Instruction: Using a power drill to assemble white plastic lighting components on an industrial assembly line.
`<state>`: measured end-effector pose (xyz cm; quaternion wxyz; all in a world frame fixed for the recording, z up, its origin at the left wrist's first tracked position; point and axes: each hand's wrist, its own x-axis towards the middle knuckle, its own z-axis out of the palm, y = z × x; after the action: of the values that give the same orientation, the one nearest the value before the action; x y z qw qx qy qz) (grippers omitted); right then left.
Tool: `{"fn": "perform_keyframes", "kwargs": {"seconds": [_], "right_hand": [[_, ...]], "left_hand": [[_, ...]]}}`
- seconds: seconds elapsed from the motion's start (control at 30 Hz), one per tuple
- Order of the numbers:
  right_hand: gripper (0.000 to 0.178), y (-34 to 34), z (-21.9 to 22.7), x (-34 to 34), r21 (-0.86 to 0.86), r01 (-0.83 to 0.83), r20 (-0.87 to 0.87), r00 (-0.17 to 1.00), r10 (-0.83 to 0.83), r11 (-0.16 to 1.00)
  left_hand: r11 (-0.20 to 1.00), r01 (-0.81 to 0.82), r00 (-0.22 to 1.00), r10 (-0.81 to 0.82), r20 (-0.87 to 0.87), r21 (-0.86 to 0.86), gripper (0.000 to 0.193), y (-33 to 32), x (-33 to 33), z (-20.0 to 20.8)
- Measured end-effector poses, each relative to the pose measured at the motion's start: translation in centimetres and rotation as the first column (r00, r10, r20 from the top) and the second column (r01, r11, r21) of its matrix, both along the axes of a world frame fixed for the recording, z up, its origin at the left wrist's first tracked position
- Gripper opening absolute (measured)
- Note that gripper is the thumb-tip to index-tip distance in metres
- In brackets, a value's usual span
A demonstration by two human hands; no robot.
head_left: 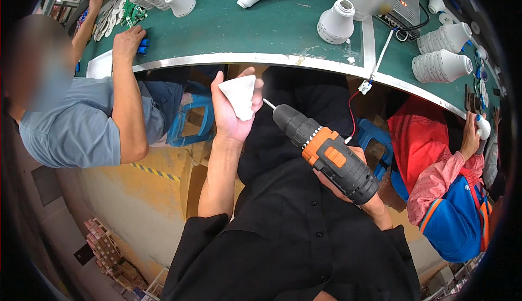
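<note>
My left hand (231,126) holds up a white cone-shaped plastic housing (237,95) just below the bench's front edge, its fingers wrapped round it. The wide end of the housing is up and the narrow end down. A black and orange cordless drill (325,153) is in my right hand (333,183), which is mostly hidden behind the drill's body. The drill slants up to the left, and its thin bit (268,104) ends beside the housing and my left fingertips. Whether the bit touches anything is hard to tell.
On the green workbench (244,35) stand stacked white housings (442,66) and a single stack (335,23) near the front. A metal power box (402,7) has cables, one reaching a white connector (365,87) at the edge. Co-workers sit left (81,121) and right (435,165).
</note>
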<state>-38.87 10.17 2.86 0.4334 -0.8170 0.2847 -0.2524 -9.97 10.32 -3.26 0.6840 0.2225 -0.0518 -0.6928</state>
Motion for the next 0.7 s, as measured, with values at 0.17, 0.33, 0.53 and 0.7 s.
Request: {"fn": "perform_keyframes", "kwargs": {"seconds": [0.17,0.33,0.53,0.7], "right_hand": [[0.038,-0.1,-0.5,0.0,0.097,-0.004,0.025,1.0,0.002,0.995],[0.038,-0.1,-0.7,0.3,0.12,-0.072,0.066,0.996,0.064,0.99],[0.031,-0.1,-1.5,0.3,0.172,-0.079,0.073,0.995,0.067,0.982],[0.028,-0.1,-2.1,0.4,0.173,-0.092,0.064,0.995,0.082,0.981]], "left_hand": [[0.968,-0.146,0.987,0.13,0.09,0.202,0.069,-0.1,-1.2,1.3],[0.987,-0.139,0.98,0.125,0.155,0.083,0.07,0.3,-0.4,0.5],[0.942,-0.324,0.897,0.275,0.347,0.091,0.064,-0.6,-2.5,0.3],[0.915,-0.401,0.836,0.348,0.424,0.039,0.062,-0.8,-3.2,0.9]]}}
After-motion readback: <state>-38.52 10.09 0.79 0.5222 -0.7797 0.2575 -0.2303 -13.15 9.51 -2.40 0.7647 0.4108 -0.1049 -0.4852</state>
